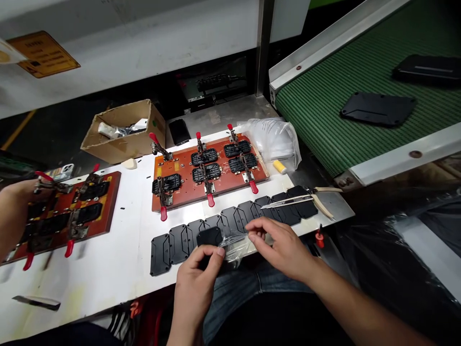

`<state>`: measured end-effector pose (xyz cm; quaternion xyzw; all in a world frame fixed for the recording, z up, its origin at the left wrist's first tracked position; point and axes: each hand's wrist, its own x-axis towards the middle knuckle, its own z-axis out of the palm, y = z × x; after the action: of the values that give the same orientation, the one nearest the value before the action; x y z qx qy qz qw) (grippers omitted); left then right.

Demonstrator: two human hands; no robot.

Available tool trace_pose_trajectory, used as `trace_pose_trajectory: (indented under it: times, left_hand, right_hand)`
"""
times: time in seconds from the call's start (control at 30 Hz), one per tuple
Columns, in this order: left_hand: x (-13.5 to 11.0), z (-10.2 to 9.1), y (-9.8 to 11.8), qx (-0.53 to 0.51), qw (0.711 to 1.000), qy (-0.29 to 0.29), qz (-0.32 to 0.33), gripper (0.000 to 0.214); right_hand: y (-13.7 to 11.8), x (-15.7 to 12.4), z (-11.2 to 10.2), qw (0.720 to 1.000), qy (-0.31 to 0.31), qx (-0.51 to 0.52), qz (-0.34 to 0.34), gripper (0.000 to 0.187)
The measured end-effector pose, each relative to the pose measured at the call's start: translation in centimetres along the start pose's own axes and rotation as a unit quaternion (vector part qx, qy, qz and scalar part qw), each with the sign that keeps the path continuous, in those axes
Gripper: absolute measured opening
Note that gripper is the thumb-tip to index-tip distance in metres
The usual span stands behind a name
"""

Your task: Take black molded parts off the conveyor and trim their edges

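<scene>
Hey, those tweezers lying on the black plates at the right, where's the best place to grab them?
Probably by the pale handle end, coming from the right. The tweezers lie flat across the row of black plates, metal tips pointing left; the handle reaches past the plates, nearest the table edge.

L hand (196, 283) pinching; R hand (279, 245) fingers prob. curled.

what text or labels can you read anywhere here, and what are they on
None can be read.
Yellow sign on the white wall, top left: dark print, too blurred to read.
Black plates in the row by the hands: small embossed marks, too small to read.
</scene>
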<state>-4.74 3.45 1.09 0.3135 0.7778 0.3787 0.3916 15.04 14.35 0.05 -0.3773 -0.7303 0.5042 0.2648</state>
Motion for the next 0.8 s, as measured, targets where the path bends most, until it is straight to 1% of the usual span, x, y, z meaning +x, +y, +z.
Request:
trace_pose_trajectory:
  times: [0.03, 0.07, 0.1, 0.17, 0.2, 0.23, 0.27, 0.3, 0.37, 0.43, 0.5, 0.53, 0.57, 0.6, 0.63, 0.67, 0.7, 0.73, 0.77, 0.8]
  left_hand:
    - [-0.1, 0.1, 0.1, 0.01, 1.0, 0.018, 0.006, 0.038]
    - [-0.2, 0.2, 0.3, 0.02, 0.999, 0.03, 0.018, 0.036]
    - [-0.4, 0.4, 0.4, 0.032, 0.998, 0.039, 0.039, 0.034]
    - [-0.7, 0.8, 0.5, 0.058, 0.992, 0.048, 0.098, 0.029]
    - [-0.9, 0.9, 0.5, 0.07, 0.988, 0.054, 0.125, 0.026]
    - [-1.0, 1.0, 0.5, 0.081, 0.984, 0.064, 0.143, 0.024]
    - [-1.0, 0.9, 0.4, 0.088, 0.982, 0.075, 0.149, 0.023]
    - [-1.0, 0.8, 0.3, 0.091, 0.982, 0.084, 0.146, 0.023]
    - [-0.9, 0.5, 0.1, 0.091, 0.985, 0.077, 0.125, 0.025]
    - [-0.8, 0.1, -0.1, 0.082, 0.991, 0.028, 0.102, 0.028]
    - [-1.1, -0.2, -0.2, 0.041, 0.996, -0.029, 0.068, 0.029]
    - [-1.3, -0.3, -0.2, 0.009, 0.997, -0.057, 0.045, 0.035]
    - [-1.7, -0.4, -0.2, -0.03, 0.996, -0.079, 0.02, 0.048]
    - [-2.1, -0.5, -0.1, -0.074, 0.993, -0.092, -0.006, 0.065]
    - [-2.5, -0.6, -0.1, -0.118, 0.988, -0.095, -0.032, 0.082]
    - [-3.0, -0.6, -0.1, -0.161, 0.981, -0.092, -0.054, 0.094]
    - [-3.3, -0.6, -0.2, -0.201, 0.973, -0.086, -0.074, 0.098]
    - [-3.7, -0.7, -0.3, -0.231, 0.965, -0.078, -0.093, 0.095]
    - [-4.0, -0.7, -0.5, -0.249, 0.959, -0.075, -0.109, 0.085]
    - [-4.2, -0.8, -0.7, -0.253, 0.956, -0.076, -0.124, 0.07]
  right_hand:
    - [0.0, 0.0, 0.2, 1.0, 0.01, 0.002, 0.003, 0.016]
    - [0.1, 0.0, 0.5, 1.0, 0.009, 0.022, 0.021, 0.018]
    - [0.1, -0.1, 1.0, 0.997, -0.003, 0.052, 0.053, 0.022]
    - [0.1, -0.2, 2.1, 0.983, -0.035, 0.118, 0.133, 0.031]
    - [0.2, -0.3, 2.5, 0.974, -0.048, 0.144, 0.168, 0.031]
    - [0.3, -0.4, 2.9, 0.967, -0.055, 0.16, 0.188, 0.028]
    - [0.4, -0.6, 3.0, 0.966, -0.055, 0.165, 0.193, 0.025]
    - [0.6, -0.6, 3.0, 0.969, -0.046, 0.158, 0.184, 0.022]
    - [0.7, -0.7, 2.6, 0.985, -0.02, 0.116, 0.126, 0.018]
    - [0.7, -0.6, 2.0, 0.997, 0.01, 0.06, 0.038, 0.011]
    - [0.7, -0.2, 1.6, 0.998, 0.051, 0.018, -0.033, 0.013]
    - [0.7, 0.0, 1.6, 0.996, 0.074, 0.001, -0.052, 0.015]
    - [0.7, 0.3, 1.6, 0.993, 0.097, -0.016, -0.061, 0.016]
    - [0.8, 0.5, 1.7, 0.99, 0.119, -0.036, -0.065, 0.016]
    - [1.0, 0.7, 1.8, 0.987, 0.137, -0.057, -0.07, 0.015]
    - [1.1, 0.9, 1.9, 0.982, 0.151, -0.078, -0.079, 0.015]
    - [1.2, 1.1, 2.1, 0.978, 0.161, -0.096, -0.091, 0.015]
    - [1.3, 1.2, 2.3, 0.974, 0.169, -0.11, -0.107, 0.014]
    - [1.3, 1.3, 2.4, 0.97, 0.171, -0.121, -0.122, 0.014]
    - [1.2, 1.3, 2.6, 0.968, 0.168, -0.126, -0.138, 0.014]
